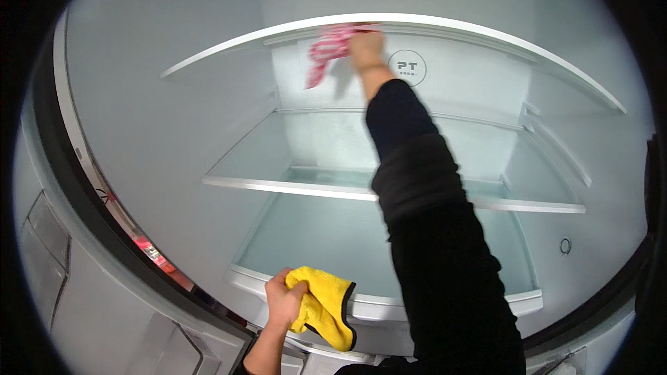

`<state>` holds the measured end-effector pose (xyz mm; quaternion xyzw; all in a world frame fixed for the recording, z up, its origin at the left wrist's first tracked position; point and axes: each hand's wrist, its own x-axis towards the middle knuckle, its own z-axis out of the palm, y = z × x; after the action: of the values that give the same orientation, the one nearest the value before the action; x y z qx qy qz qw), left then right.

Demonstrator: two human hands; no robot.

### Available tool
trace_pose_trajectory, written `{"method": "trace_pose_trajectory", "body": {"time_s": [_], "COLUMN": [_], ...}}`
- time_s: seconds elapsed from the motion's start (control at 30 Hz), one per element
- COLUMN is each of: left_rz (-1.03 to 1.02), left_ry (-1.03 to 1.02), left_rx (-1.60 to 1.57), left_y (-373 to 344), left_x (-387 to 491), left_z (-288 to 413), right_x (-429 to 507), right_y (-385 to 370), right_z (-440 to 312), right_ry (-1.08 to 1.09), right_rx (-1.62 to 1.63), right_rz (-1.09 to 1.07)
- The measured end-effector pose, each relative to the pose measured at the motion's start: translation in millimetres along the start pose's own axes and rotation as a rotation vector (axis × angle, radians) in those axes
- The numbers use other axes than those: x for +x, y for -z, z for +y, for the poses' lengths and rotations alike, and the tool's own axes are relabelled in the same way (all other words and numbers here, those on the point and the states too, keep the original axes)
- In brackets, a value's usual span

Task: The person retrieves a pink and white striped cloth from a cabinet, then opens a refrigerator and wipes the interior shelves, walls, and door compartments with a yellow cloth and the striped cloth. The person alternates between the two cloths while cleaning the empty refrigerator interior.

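My right hand (369,49) reaches deep into a refrigerator, up under the top shelf (417,19). Its fingers grip a pink-and-white patterned cloth (333,44), which hangs down to the left and looks blurred; its upper part seems to touch the shelf's underside. Lower down, my left hand (284,297) holds a yellow plush cloth with black edging (325,307). That cloth drapes in front of the white front edge of the lowest shelf (378,306). My dark right sleeve hides part of the middle and lower shelves.
A glass middle shelf (286,187) with a white front trim crosses the compartment. The back wall (469,78) bears a round printed mark. Moulded rails (560,153) run along the right wall (599,229). At the left, a dark door gasket (130,265) curves past the opening.
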<state>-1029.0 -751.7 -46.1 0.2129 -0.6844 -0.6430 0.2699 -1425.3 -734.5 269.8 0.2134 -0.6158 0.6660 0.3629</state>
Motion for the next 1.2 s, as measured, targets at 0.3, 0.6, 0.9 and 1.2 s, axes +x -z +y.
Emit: {"method": "trace_pose_trajectory", "body": {"time_s": [0.3, 0.6, 0.9, 1.2], "left_rz": [0.045, 0.017, -0.081, -0.027], "left_ry": [-0.019, 0.000, -0.065, -0.084], "left_rx": [0.103, -0.007, 0.096, 0.127], "left_y": [12.5, 3.4, -11.7, 1.2], "left_x": [-4.8, -1.1, 7.1, 6.0], "left_z": [-1.1, 1.6, -7.4, -17.5], "right_x": [65.2, 91.5, 17.1, -64.7], "right_y": [244.9, 77.1, -154.8, -125.3], "right_z": [40.8, 92.5, 14.0, -58.9], "right_ry": [0.022, -0.372, -0.586, -0.766], "right_rx": [0.165, 1.373, 1.356, 1.372], "right_rz": [0.446, 0.208, 0.156, -0.451]}}
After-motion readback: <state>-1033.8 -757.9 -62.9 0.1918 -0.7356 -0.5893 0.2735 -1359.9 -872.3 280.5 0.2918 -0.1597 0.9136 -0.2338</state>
